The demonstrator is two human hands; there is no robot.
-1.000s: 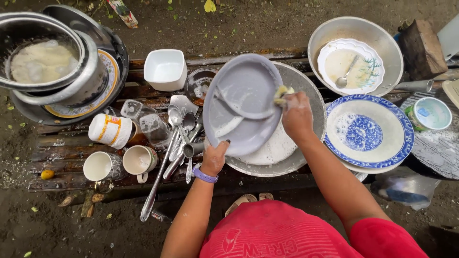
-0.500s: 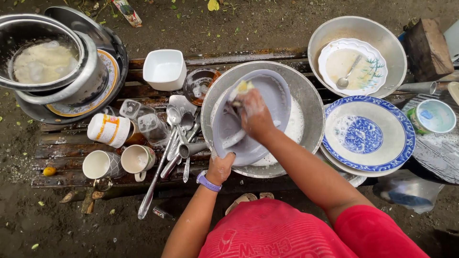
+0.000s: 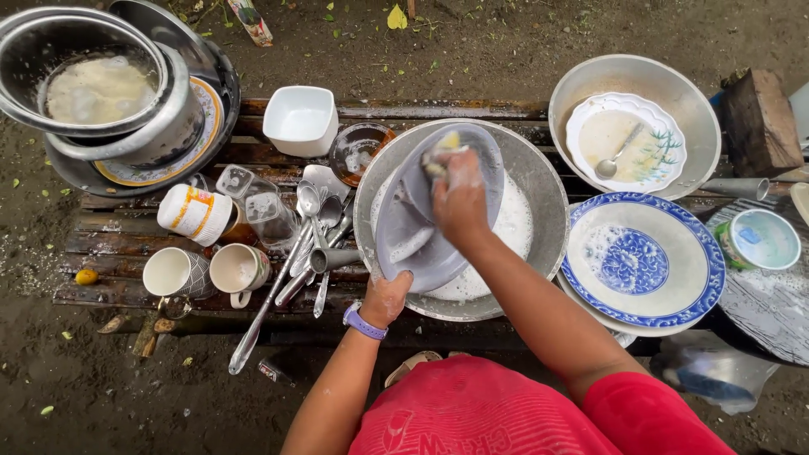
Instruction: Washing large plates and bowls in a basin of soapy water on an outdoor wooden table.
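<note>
Fingers of right hand curled on yellow sponge against grey plate; left hand gripping plate rim over soapy basin.

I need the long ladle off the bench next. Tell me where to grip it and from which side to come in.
Grip the ladle by its long handle, at the free end that sticks out over the near edge of the bench. Come from the near left: that end lies clear, while the bowl end is buried among the spoons beside the soapy basin.
</note>
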